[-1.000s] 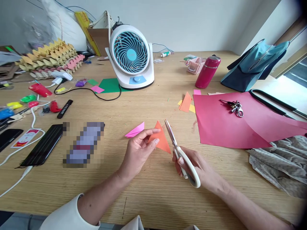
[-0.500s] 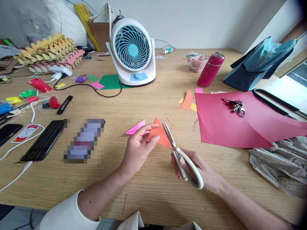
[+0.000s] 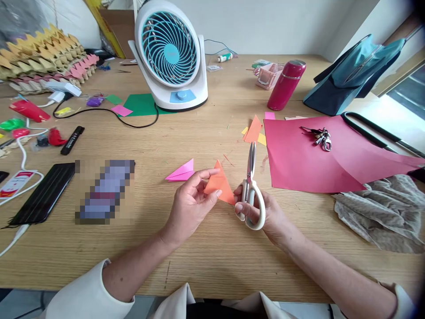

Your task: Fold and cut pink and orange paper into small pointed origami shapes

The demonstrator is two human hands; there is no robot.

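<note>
Between its thumb and fingers, my left hand (image 3: 192, 199) grips a folded orange paper triangle (image 3: 219, 184). White-handled scissors (image 3: 253, 190) are in my right hand (image 3: 265, 215), their blades nearly together and pointing away from me, to the right of the triangle. The fingertips of my right hand are close to the triangle's lower right corner; whether they touch it is hard to tell. Behind my left hand a folded pink paper (image 3: 182, 171) lies on the table. Another folded orange piece (image 3: 253, 129) rests on yellow scraps beyond the scissors.
A fan (image 3: 171, 53) stands at the back. To the right are large red paper (image 3: 299, 159) with keys (image 3: 323, 138) on it, a red bottle (image 3: 287, 84), a teal bag (image 3: 345, 75) and a cloth (image 3: 381, 212). Phones and a black marker (image 3: 72, 140) lie at the left.
The scissors have swung upright and away from the orange triangle, to the right. My left hand still grips the triangle. The whole view has shifted slightly.
</note>
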